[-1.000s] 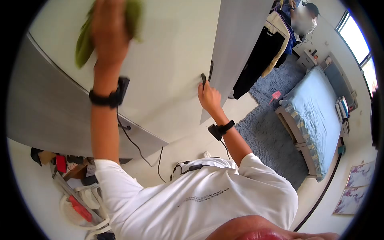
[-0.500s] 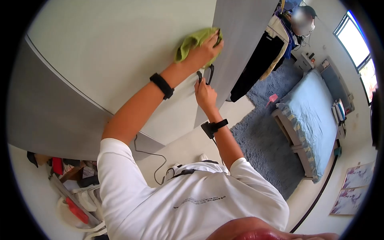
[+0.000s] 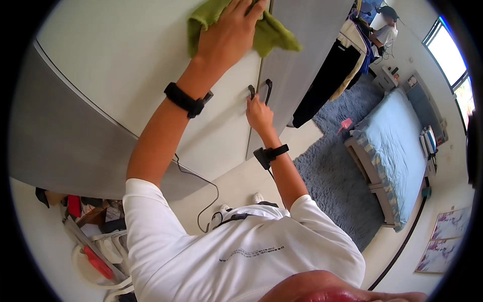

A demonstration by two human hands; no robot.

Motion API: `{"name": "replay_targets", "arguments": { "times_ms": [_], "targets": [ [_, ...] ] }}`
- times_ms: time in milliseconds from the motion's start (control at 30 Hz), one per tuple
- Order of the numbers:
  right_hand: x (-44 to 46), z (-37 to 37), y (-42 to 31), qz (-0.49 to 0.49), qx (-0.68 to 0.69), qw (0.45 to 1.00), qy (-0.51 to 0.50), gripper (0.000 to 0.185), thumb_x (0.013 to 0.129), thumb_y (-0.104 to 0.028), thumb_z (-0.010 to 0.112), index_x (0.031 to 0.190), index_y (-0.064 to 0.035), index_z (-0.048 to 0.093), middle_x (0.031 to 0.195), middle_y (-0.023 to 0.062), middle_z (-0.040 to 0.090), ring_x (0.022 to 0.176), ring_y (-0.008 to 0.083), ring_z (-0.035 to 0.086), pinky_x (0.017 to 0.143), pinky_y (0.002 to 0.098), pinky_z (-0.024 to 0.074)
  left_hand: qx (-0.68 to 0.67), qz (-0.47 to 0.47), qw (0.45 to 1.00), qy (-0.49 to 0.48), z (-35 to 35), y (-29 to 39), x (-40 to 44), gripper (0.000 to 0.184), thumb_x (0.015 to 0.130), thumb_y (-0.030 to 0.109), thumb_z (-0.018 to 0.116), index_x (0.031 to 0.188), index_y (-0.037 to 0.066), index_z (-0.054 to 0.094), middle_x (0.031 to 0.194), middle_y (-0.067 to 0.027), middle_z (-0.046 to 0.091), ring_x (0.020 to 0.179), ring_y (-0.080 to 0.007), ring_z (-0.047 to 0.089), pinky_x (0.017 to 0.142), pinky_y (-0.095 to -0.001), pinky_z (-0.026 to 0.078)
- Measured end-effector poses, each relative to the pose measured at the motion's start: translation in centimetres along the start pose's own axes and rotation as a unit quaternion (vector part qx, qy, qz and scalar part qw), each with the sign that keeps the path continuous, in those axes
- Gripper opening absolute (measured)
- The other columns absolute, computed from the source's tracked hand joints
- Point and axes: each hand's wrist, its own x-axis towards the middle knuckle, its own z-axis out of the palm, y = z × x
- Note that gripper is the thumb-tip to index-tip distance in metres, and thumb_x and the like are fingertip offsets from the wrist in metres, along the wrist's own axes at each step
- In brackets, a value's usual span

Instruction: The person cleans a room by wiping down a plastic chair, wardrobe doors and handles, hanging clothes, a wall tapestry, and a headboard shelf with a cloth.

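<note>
My left hand (image 3: 229,38) lies over a green cloth (image 3: 274,38) and presses it against the pale wardrobe door (image 3: 146,65), high up near its right edge. The cloth spreads out on both sides of the hand, and its right corner hangs over the grey panel (image 3: 302,40). Lower down, my right hand (image 3: 259,115) has its fingers on a black door handle (image 3: 251,91). A second black handle (image 3: 268,91) stands just to the right, apart from the hand. Both wrists wear black straps.
On the right are a bed (image 3: 390,151) with a blue sheet and a grey shaggy rug (image 3: 337,196). Clothes (image 3: 322,80) hang beyond the wardrobe, and a person (image 3: 386,35) is behind them. A cable (image 3: 214,189) hangs near my waist. Bags (image 3: 113,246) and clutter fill the lower left.
My left hand has moved up and slightly left along the door with the green cloth, which is now more spread out. My right hand has stayed at the handle.
</note>
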Motion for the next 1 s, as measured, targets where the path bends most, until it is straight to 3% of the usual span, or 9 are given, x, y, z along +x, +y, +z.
{"name": "replay_targets", "arguments": {
  "times_ms": [133, 233, 300, 367, 467, 533, 633, 833, 1000],
  "targets": [
    [-0.3, -0.7, -0.1, 0.003, 0.015, 1.000, -0.027, 0.032, 0.104, -0.037, 0.042, 0.105, -0.0057, 0.047, 0.078, 0.0242, 0.069, 0.075, 0.0471, 0.067, 0.067, 0.0586, 0.0520, 0.000, 0.052, 0.998, -0.026, 1.8, -0.8, 1.2, 0.049, 0.093, 0.005, 0.051, 0.142, 0.007, 0.046, 0.149, -0.0212, 0.042, 0.137, -0.0332, 0.043, 0.112, -0.0375, 0.043],
    [-0.1, -0.8, 0.2, -0.005, 0.013, 0.999, -0.041, 0.032, 0.104, -0.038, 0.041, 0.107, -0.0063, 0.047, 0.078, 0.0240, 0.069, 0.075, 0.0472, 0.067, 0.067, 0.0586, 0.0520, -0.081, 0.087, 0.991, -0.058, 4.8, -0.5, 0.8, 0.046, 0.098, 0.017, 0.049, 0.143, 0.009, 0.046, 0.152, -0.0196, 0.040, 0.140, -0.0352, 0.039, 0.114, -0.0449, 0.036],
    [0.0, -0.8, 0.4, -0.002, 0.015, 0.999, -0.048, 0.032, 0.104, -0.038, 0.040, 0.108, -0.0068, 0.047, 0.079, 0.0241, 0.069, 0.076, 0.0471, 0.067, 0.068, 0.0590, 0.0518, 0.067, 0.118, 0.991, -0.022, 6.6, 0.3, -0.5, 0.062, 0.086, 0.005, 0.060, 0.146, 0.016, 0.045, 0.146, -0.0054, 0.048, 0.121, -0.0179, 0.059, 0.064, -0.0285, 0.060],
    [-0.1, -1.0, 0.7, -0.009, 0.033, 0.997, -0.074, 0.037, 0.104, -0.040, 0.040, 0.117, -0.0065, 0.046, 0.083, 0.0258, 0.069, 0.079, 0.0497, 0.065, 0.070, 0.0607, 0.0496, 0.061, 0.116, 0.989, -0.071, 8.1, 1.4, -3.0, 0.065, 0.086, 0.002, 0.057, 0.147, 0.018, 0.043, 0.149, -0.0063, 0.045, 0.129, -0.0216, 0.053, 0.074, -0.0287, 0.060],
    [0.0, -0.6, 1.5, -0.038, 0.019, 0.998, -0.042, 0.032, 0.104, -0.038, 0.043, 0.109, -0.0072, 0.051, 0.078, 0.0219, 0.069, 0.073, 0.0454, 0.067, 0.064, 0.0578, 0.0523, 0.065, 0.105, 0.942, -0.312, 8.4, 3.9, -6.4, 0.067, 0.087, -0.002, 0.054, 0.149, 0.020, 0.041, 0.153, -0.0062, 0.041, 0.138, -0.0256, 0.044, 0.089, -0.0318, 0.059],
    [0.5, 1.1, 3.1, -0.076, 0.005, 0.996, -0.036, 0.032, 0.103, -0.037, 0.044, 0.109, -0.0077, 0.054, 0.079, 0.0205, 0.070, 0.072, 0.0449, 0.067, 0.063, 0.0574, 0.0525, -0.046, 0.111, 0.922, -0.368, 9.6, 4.7, -11.2, 0.066, 0.087, -0.001, 0.055, 0.149, 0.019, 0.042, 0.153, -0.0059, 0.041, 0.139, -0.0260, 0.043, 0.098, -0.0364, 0.055],
    [0.4, 1.2, 3.7, -0.117, 0.018, 0.993, -0.023, 0.032, 0.100, -0.038, 0.049, 0.107, -0.0096, 0.063, 0.081, 0.0177, 0.070, 0.071, 0.0441, 0.067, 0.063, 0.0568, 0.0529, -0.108, 0.090, 0.923, -0.357, 7.3, 4.7, -15.1, 0.063, 0.089, 0.002, 0.054, 0.149, 0.017, 0.042, 0.154, -0.0067, 0.040, 0.138, -0.0273, 0.043, 0.106, -0.0396, 0.050],
    [0.9, 1.6, 4.4, -0.157, 0.039, 0.987, -0.024, 0.036, 0.101, -0.040, 0.048, 0.111, -0.0079, 0.060, 0.081, 0.0206, 0.069, 0.076, 0.0455, 0.066, 0.068, 0.0570, 0.0527, 0.040, 0.083, 0.953, -0.290, -1.3, -0.2, -13.9, 0.063, 0.090, 0.000, 0.052, 0.149, 0.019, 0.042, 0.149, -0.0098, 0.046, 0.133, -0.0285, 0.049, 0.105, -0.0346, 0.049],
    [0.7, -1.2, 2.5, -0.029, 0.123, 0.981, -0.146, 0.041, 0.102, -0.043, 0.044, 0.123, -0.0088, 0.050, 0.081, 0.0213, 0.070, 0.072, 0.0427, 0.068, 0.072, 0.0517, 0.0535, 0.086, 0.026, 0.988, -0.123, -9.0, -6.5, -13.5, 0.061, 0.087, 0.004, 0.060, 0.145, 0.019, 0.049, 0.138, -0.0126, 0.051, 0.126, -0.0340, 0.051, 0.102, -0.0427, 0.048]
  ]
}}
